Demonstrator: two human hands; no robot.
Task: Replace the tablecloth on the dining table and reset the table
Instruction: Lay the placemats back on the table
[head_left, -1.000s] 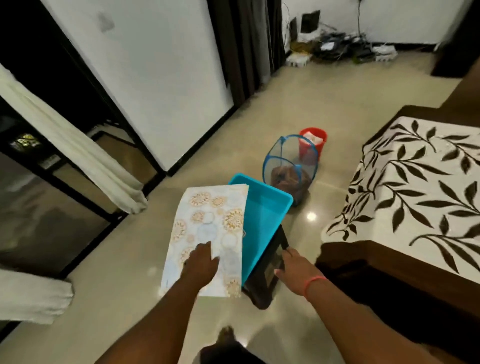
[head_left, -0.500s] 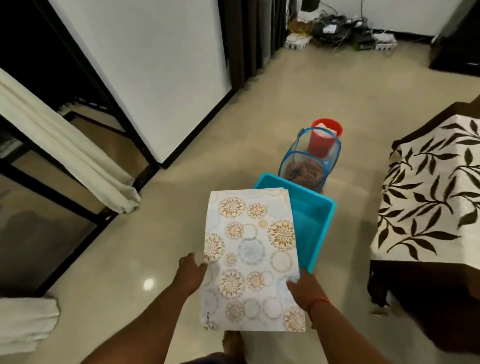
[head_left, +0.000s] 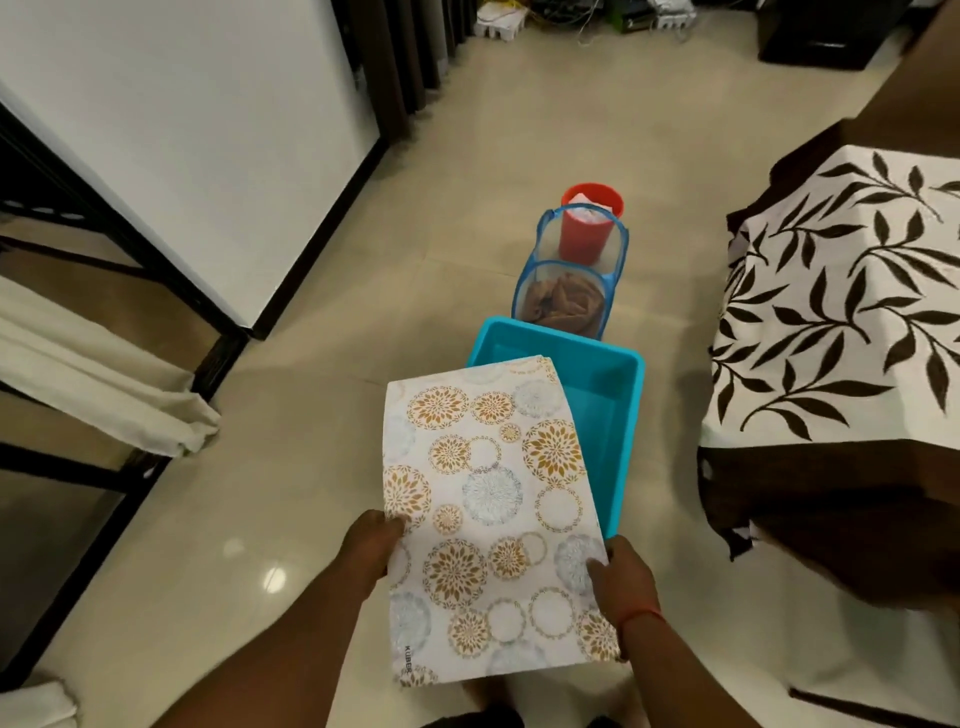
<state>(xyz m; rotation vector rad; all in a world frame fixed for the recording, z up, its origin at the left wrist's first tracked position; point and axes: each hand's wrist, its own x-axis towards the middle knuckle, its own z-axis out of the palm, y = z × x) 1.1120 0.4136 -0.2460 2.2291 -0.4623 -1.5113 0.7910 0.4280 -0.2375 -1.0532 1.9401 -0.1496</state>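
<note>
Two hands on the cloth here, only the head view to go on. The folded white tablecloth with orange and blue circle patterns (head_left: 493, 525) is held up flat in front of the person, over the glossy beige tiled floor (head_left: 311, 415), its far end overlapping the near corner of the turquoise plastic tub (head_left: 618, 410).

Left hand (head_left: 371, 545) pinches the left edge with the thumb on top. Right hand (head_left: 621, 577) pinches the right edge the same way, thumb on the printed side, fingers hidden underneath. So each grip is closed on the fabric, and the cloth lies between them, most of it reaching forward away from the body.

Past the tub there's a blue-framed mesh laundry hamper with brown fabric inside (head_left: 566, 301) and a red plastic bucket (head_left: 592, 223) behind it. The dining worktop with the white cloth printed with dark leaves (head_left: 831, 312) is off to the right, well apart from the hands.

My guess: carrying the fresh cloth over. To do that well, keep both pinches firm and the folds together so it doesn't flop open before it's at the worktop.
</note>
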